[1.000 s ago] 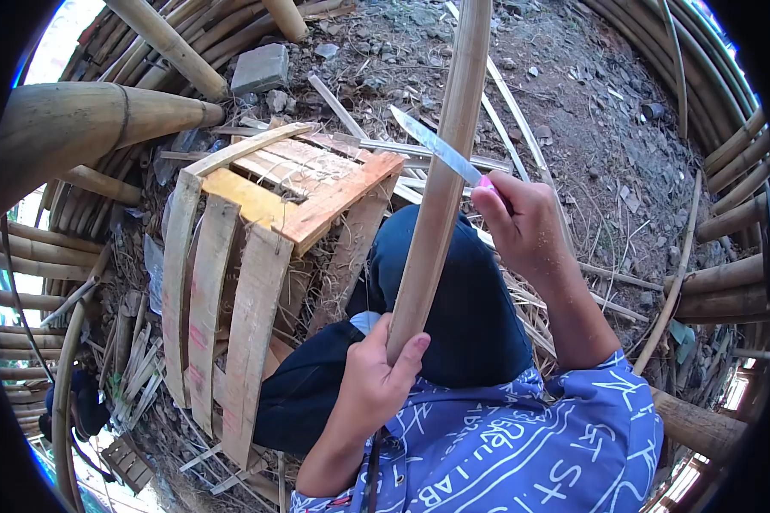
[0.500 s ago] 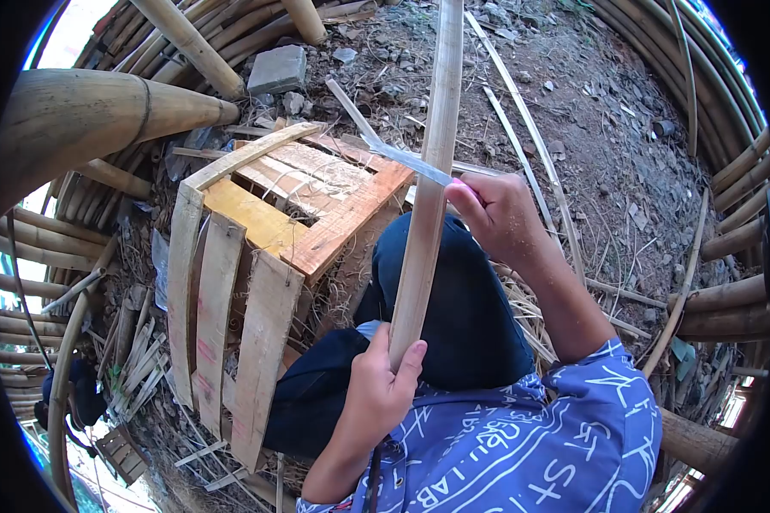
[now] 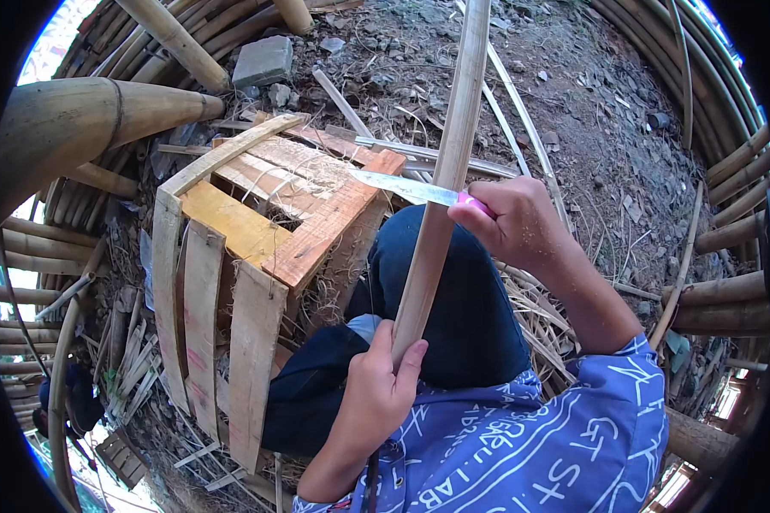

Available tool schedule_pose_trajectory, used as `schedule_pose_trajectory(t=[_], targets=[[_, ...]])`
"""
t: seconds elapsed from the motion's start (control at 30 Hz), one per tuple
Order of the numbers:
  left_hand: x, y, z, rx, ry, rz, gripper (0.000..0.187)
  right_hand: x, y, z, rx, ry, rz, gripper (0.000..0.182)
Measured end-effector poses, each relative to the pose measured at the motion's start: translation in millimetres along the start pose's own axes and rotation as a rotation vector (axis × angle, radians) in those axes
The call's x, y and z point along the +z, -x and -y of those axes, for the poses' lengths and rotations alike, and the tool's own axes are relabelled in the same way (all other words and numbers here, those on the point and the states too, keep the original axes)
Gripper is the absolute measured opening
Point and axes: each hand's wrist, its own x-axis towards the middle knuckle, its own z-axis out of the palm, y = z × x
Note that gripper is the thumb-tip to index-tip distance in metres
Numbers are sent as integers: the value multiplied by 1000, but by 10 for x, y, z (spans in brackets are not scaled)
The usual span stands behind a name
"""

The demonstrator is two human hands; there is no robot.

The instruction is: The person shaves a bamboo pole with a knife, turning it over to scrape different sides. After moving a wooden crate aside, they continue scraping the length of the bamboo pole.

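My left hand (image 3: 379,392) is closed round the lower end of a long bamboo strip (image 3: 456,145), thumb along its face. The strip slants up and away over my bent knee and leaves the view at the top. In my right hand (image 3: 522,222) is a knife (image 3: 406,186) with a pink handle, mostly covered by my fingers. Its blade lies across the strip above the knee, the tip pointing left over a wooden crate (image 3: 316,248). Thin shavings lie on the crate's top slats.
Thick bamboo poles (image 3: 103,128) reach in from the left, and more poles (image 3: 736,231) are stacked along the right. A grey block (image 3: 263,61) rests on the littered ground beyond the crate. Loose strips (image 3: 530,128) lie ahead, and pale shavings (image 3: 543,329) lie beside my knee.
The knife has come slightly down the strip toward me, and more of its pink handle shows. The strip's far end has shifted right. My left hand keeps its grip.
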Motion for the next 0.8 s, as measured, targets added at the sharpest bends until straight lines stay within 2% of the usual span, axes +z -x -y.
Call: schedule_pose_trajectory(t=[0.27, 0.33, 0.53, 0.6, 0.67, 0.73, 0.8], targets=[[4, 11, -34, 39, -101, -24, 24, -48, -183, -177, 22, 90, -105, 53], [20, -4, -36, 44, -96, -32, 24, -95, -251, -220, 27, 104, -26, 54], [63, -4, -88, 37, -66, -57, 24, -142, -392, -426, 50, 109, -14, 61], [33, 60, -26, 53, -74, -59, 23, -122, -447, -527, 60, 55, -136, 61], [-24, 163, 53, -16, -51, -8, 22, -149, -486, -655, 111, 56, -141, 59], [-47, 223, 29, -52, -17, -12, 23, -153, -506, -688, -10, 112, -162, 59], [-28, 249, 44, -96, 26, -14, 24, -189, -539, -727, 34, 67, -124, 59]])
